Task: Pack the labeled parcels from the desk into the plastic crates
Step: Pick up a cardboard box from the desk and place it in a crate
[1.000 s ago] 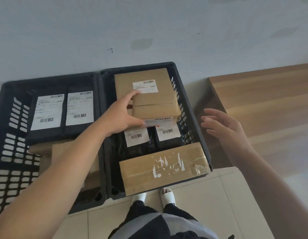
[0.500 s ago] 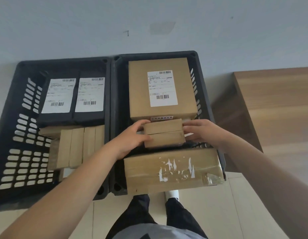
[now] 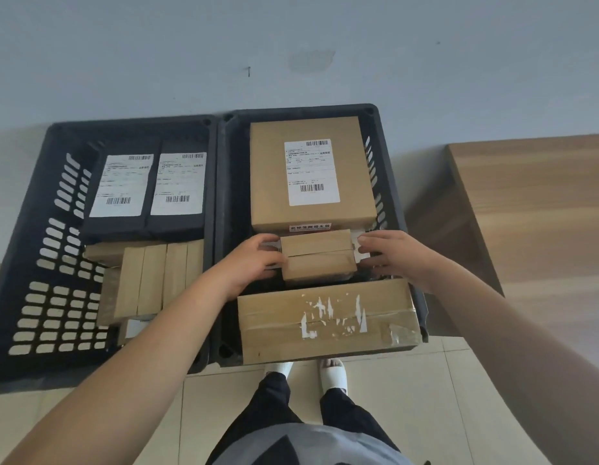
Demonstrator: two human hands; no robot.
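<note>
Small parcel: we see a small brown box (image 3: 316, 255) at centre frame, inside the right crate (image 3: 397, 209), between a large labelled box (image 3: 311, 177) above it and a taped long box (image 3: 328, 318) below.
Left hand: our left hand (image 3: 249, 265) grips the small box's left end, fingers curled against it.
Right hand: our right hand (image 3: 393, 255) holds the right end, fingertips on the edge.
Left crate: the left crate (image 3: 53, 236), at left of frame, holds two black labelled parcels (image 3: 147, 193) near its top and a row of slim brown boxes (image 3: 157, 276) lower down.
Desk: a wooden desk (image 3: 533, 209) sits at the right edge.
Floor: pale tiles (image 3: 409, 380) at the bottom, with our feet.
</note>
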